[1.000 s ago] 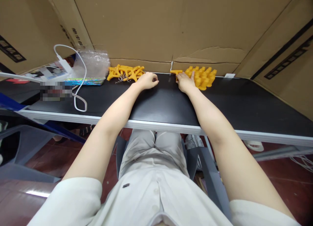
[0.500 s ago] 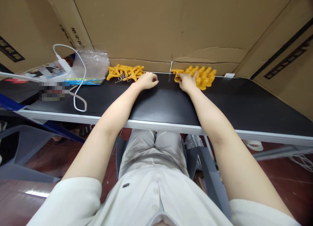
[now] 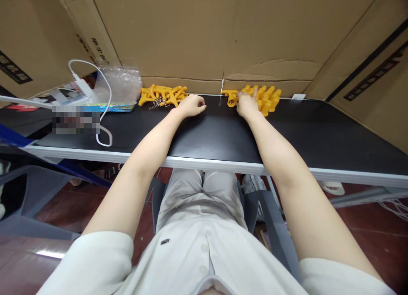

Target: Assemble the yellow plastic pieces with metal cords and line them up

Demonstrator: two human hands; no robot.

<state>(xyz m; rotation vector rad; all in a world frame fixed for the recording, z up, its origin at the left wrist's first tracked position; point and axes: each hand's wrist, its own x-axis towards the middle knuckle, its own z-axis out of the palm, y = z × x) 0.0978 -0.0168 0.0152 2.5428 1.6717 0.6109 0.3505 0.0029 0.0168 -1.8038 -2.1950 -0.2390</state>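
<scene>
Right hand (image 3: 248, 105) beside smooth, flared yellow cylinders (image 3: 270, 102), tightly clustered.

A cluster of yellow-orange posts (image 3: 268, 100) stands upright in close rows at the right of the black worktop (image 3: 207, 137), partly hidden. Just left, a matching hollow piece (image 3: 231, 101) lies tipped, its round opening facing the viewer; behind it is a slim orange bar (image 3: 228, 92). Farther left, branching orange handles (image 3: 164, 90) lie heaped, thin metal spirals (image 3: 158, 102) at their front.
</scene>
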